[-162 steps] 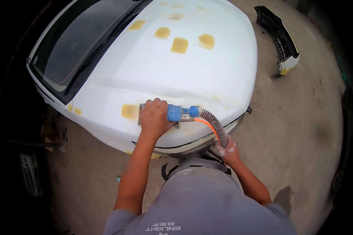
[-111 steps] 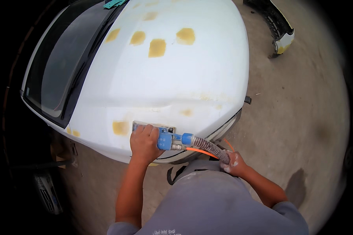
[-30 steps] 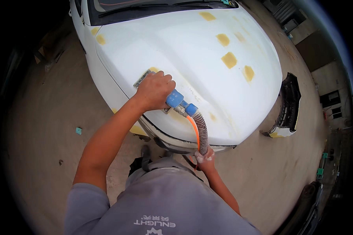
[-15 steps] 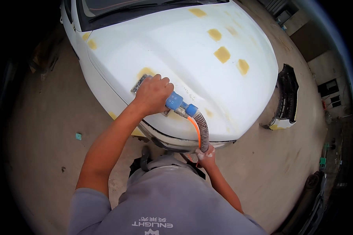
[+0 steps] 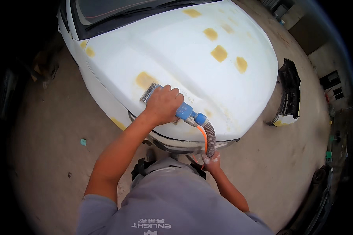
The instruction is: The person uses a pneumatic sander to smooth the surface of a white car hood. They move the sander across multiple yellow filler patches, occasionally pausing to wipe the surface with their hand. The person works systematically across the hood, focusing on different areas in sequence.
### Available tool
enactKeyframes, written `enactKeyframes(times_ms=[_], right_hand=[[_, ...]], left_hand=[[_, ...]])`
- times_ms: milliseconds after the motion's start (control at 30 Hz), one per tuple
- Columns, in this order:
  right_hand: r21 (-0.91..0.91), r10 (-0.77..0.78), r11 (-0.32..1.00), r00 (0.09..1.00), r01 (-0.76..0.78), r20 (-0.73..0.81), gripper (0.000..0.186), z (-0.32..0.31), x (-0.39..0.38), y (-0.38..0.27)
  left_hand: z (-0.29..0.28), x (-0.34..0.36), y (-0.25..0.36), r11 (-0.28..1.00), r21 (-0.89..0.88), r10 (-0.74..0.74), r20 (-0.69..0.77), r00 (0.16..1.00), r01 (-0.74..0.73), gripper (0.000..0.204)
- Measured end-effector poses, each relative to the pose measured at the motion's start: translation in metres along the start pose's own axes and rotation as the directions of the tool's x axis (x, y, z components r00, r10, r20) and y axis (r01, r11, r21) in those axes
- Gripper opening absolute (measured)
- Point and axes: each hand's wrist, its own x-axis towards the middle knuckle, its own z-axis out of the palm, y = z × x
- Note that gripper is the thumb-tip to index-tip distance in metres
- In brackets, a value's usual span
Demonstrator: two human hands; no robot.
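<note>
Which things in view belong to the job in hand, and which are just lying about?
In use:
- blue sander, gripped by the left hand
- ribbed hose, held in the right hand
- orange hose, beside it
- white hood, under the sander

Apparently just lying about, touched by neither hand:
- car bumper, right
- small green piece, on the floor, left

White curved car hood [image 5: 161, 51], squarish yellow patches [image 5: 219, 54] on it; blue handheld power tool with rectangular base [image 5: 184, 111] rests on it near front edge. On the brown-grey floor [image 5: 59, 164] I see a curved black-and-white bumper [image 5: 288, 94], plus small flat green square [image 5: 83, 141].
</note>
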Motion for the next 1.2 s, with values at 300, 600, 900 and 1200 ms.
enactKeyframes(times_ms=[300,600,900,1200], right_hand=[[0.013,0.075,0.997,0.996,-0.076,0.036,0.017,-0.002,-0.016,0.0],[-0.003,0.001,1.0,0.993,0.0,0.115,0.017,0.045,-0.003,-0.015],[-0.134,-0.078,0.985,0.979,0.105,0.19,0.018,0.0,-0.038,0.016],[0.0,-0.091,0.996,0.995,0.091,0.043,0.017,0.032,0.015,-0.028]], left_hand=[[0.003,-0.021,-0.007,0.999,0.026,0.049,-0.153,0.987,-0.045,0.034],[-0.021,-0.014,-0.064,0.995,0.044,0.098,-0.11,0.989,-0.093,0.037],[-0.003,-0.071,-0.007,0.992,0.046,0.123,-0.223,0.967,-0.115,0.034],[-0.022,-0.015,-0.066,0.997,0.068,0.037,-0.162,0.986,-0.026,0.033]])
